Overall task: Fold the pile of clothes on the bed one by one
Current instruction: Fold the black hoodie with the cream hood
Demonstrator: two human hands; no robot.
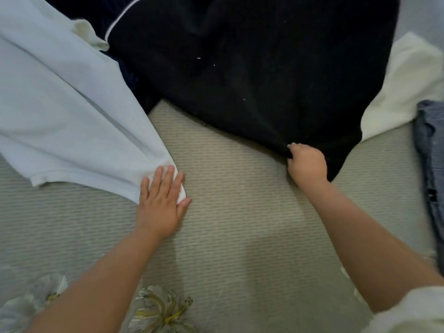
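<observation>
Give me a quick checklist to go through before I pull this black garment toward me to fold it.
1. Right hand grips the near edge of the black garment: ok.
2. Left hand is free to help: not ok, it presses flat on the corner of the white shirt.
3. Bare bed cover in front to spread the garment on: ok.
4. White shirt off the black garment: cannot tell, they meet at the top left.
5. Cream cloth off the black garment: cannot tell, their edges touch.
6. Denim piece out of the pulling path: ok, it lies at the right edge.
</observation>
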